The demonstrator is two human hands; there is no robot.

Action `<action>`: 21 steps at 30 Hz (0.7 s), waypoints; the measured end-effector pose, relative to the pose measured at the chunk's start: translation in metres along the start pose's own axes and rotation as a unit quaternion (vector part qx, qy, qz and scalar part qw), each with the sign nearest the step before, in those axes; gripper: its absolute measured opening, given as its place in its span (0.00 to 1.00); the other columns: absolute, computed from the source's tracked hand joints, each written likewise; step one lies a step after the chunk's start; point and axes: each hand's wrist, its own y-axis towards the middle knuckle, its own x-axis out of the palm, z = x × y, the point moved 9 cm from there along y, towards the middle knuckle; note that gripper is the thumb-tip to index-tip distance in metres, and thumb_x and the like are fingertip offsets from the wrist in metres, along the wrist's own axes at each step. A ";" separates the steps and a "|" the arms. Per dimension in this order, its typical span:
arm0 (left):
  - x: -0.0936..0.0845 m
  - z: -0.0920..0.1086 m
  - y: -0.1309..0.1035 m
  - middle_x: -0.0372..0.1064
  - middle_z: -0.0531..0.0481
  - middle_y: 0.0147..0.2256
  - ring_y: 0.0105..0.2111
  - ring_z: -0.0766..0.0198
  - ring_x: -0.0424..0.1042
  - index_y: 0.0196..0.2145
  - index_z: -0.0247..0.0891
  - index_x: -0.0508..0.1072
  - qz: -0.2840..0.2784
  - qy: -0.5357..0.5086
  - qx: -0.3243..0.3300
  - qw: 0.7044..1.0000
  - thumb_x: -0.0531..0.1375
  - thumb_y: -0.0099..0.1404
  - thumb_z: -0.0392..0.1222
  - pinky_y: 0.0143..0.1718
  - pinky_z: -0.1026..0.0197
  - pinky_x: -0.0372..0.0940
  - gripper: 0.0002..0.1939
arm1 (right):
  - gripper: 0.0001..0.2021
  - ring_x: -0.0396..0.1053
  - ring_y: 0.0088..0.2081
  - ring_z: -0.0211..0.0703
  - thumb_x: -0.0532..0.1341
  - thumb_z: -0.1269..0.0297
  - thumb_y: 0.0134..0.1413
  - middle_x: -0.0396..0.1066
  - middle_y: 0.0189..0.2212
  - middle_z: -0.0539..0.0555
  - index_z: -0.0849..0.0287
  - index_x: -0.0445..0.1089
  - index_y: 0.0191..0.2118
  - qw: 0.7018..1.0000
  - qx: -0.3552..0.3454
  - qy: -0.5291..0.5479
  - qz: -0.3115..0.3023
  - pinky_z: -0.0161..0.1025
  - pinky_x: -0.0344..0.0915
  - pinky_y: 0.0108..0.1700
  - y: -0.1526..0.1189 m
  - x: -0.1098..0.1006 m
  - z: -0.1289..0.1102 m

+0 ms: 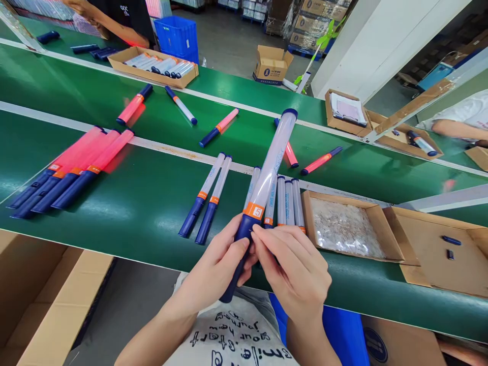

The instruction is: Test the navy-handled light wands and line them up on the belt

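Observation:
A light wand (267, 173) with a frosted tube, an orange band marked 5 and a dark blue handle slants up in front of me. My left hand (221, 259) is closed around its handle. At the handle just below the band, my right hand (292, 259) touches it with pinched fingertips; anything small between them is hidden. Two unlit wands (204, 201) lie left of my hands. Behind the held wand are several more unlit wands (290, 201), partly covered. A cardboard tray (392, 249) of small clear plastic pieces (343, 229) stands to the right.
Several red-lit wands (91, 157) lie at the left of the green bench (152, 223). More wands (224, 124) rest on the green strip beyond. At right, an open carton (427, 249) holds two small dark parts. A co-worker's arm (118, 30) is at the upper left.

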 end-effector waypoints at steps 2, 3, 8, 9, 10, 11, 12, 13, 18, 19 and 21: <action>0.001 0.000 0.000 0.61 0.56 0.27 0.23 0.69 0.61 0.61 0.39 0.72 0.016 -0.030 0.008 0.999 0.59 0.74 0.48 0.23 0.69 0.61 0.21 | 0.18 0.76 0.42 0.41 0.69 0.82 0.59 0.79 0.42 0.56 0.66 0.75 0.54 1.000 0.008 -0.004 0.002 0.42 0.77 0.44 0.001 -0.003 0.001; 0.000 0.000 -0.001 0.61 0.56 0.26 0.23 0.69 0.61 0.59 0.39 0.73 0.027 -0.040 0.011 0.999 0.59 0.74 0.48 0.23 0.69 0.60 0.20 | 0.17 0.76 0.42 0.41 0.70 0.81 0.59 0.79 0.42 0.56 0.65 0.75 0.53 1.000 0.010 -0.005 0.006 0.42 0.77 0.44 0.001 -0.004 0.002; 0.003 -0.002 -0.004 0.61 0.56 0.26 0.24 0.69 0.62 0.59 0.39 0.75 0.018 -0.046 -0.001 0.999 0.60 0.75 0.48 0.24 0.68 0.61 0.19 | 0.10 0.75 0.40 0.39 0.69 0.82 0.60 0.79 0.38 0.54 0.67 0.76 0.46 0.999 -0.013 -0.033 0.019 0.42 0.77 0.45 -0.002 -0.007 -0.004; 0.003 -0.003 -0.004 0.61 0.56 0.26 0.24 0.69 0.62 0.59 0.40 0.74 0.006 -0.044 -0.004 0.999 0.60 0.75 0.49 0.25 0.68 0.62 0.19 | 0.09 0.75 0.40 0.39 0.69 0.82 0.60 0.79 0.37 0.55 0.68 0.76 0.45 0.998 -0.024 -0.046 0.023 0.41 0.77 0.45 -0.002 -0.007 -0.006; 0.003 -0.003 -0.005 0.61 0.56 0.26 0.25 0.70 0.62 0.60 0.41 0.74 -0.002 -0.042 -0.006 0.999 0.60 0.76 0.49 0.25 0.68 0.62 0.20 | 0.09 0.75 0.40 0.39 0.68 0.82 0.60 0.79 0.37 0.55 0.68 0.76 0.45 0.997 -0.035 -0.059 0.027 0.41 0.77 0.45 -0.002 -0.007 -0.009; 0.002 -0.003 -0.006 0.61 0.56 0.27 0.25 0.70 0.62 0.61 0.42 0.73 -0.007 -0.040 -0.006 0.999 0.59 0.76 0.50 0.26 0.68 0.62 0.20 | 0.09 0.75 0.40 0.39 0.68 0.83 0.60 0.79 0.36 0.55 0.69 0.75 0.45 0.996 -0.045 -0.069 0.030 0.40 0.77 0.45 -0.002 -0.007 -0.011; 0.001 -0.004 -0.006 0.61 0.56 0.27 0.24 0.70 0.62 0.62 0.42 0.73 -0.008 -0.037 -0.007 0.999 0.59 0.76 0.49 0.26 0.68 0.62 0.20 | 0.09 0.76 0.40 0.39 0.68 0.83 0.60 0.79 0.36 0.55 0.68 0.75 0.45 0.995 -0.052 -0.076 0.031 0.40 0.77 0.45 -0.002 -0.007 -0.013; 0.000 -0.005 -0.007 0.62 0.57 0.27 0.24 0.71 0.61 0.63 0.43 0.72 -0.007 -0.034 -0.008 0.999 0.59 0.76 0.49 0.26 0.68 0.61 0.21 | 0.09 0.76 0.40 0.39 0.68 0.83 0.60 0.79 0.36 0.55 0.68 0.75 0.45 0.995 -0.055 -0.081 0.031 0.40 0.78 0.45 -0.001 -0.006 -0.014; 0.003 -0.006 -0.011 0.61 0.57 0.27 0.24 0.70 0.61 0.66 0.43 0.69 -0.006 -0.034 -0.015 0.999 0.59 0.75 0.50 0.24 0.68 0.59 0.25 | 0.12 0.76 0.41 0.39 0.69 0.84 0.58 0.79 0.37 0.54 0.68 0.74 0.45 0.994 -0.054 -0.091 0.035 0.39 0.79 0.46 0.000 -0.007 -0.017; 0.003 -0.006 -0.011 0.61 0.57 0.27 0.23 0.70 0.60 0.67 0.42 0.69 0.004 -0.036 -0.014 0.999 0.59 0.75 0.50 0.24 0.68 0.59 0.26 | 0.12 0.76 0.41 0.39 0.69 0.84 0.59 0.78 0.36 0.54 0.68 0.73 0.46 0.994 -0.055 -0.089 0.035 0.39 0.79 0.46 0.000 -0.007 -0.017; 0.003 -0.005 -0.013 0.61 0.57 0.26 0.23 0.71 0.60 0.67 0.42 0.69 0.023 -0.043 -0.009 0.999 0.60 0.74 0.50 0.24 0.69 0.58 0.27 | 0.11 0.76 0.41 0.39 0.68 0.84 0.60 0.78 0.36 0.54 0.67 0.73 0.46 0.994 -0.054 -0.083 0.036 0.40 0.79 0.46 -0.001 -0.007 -0.016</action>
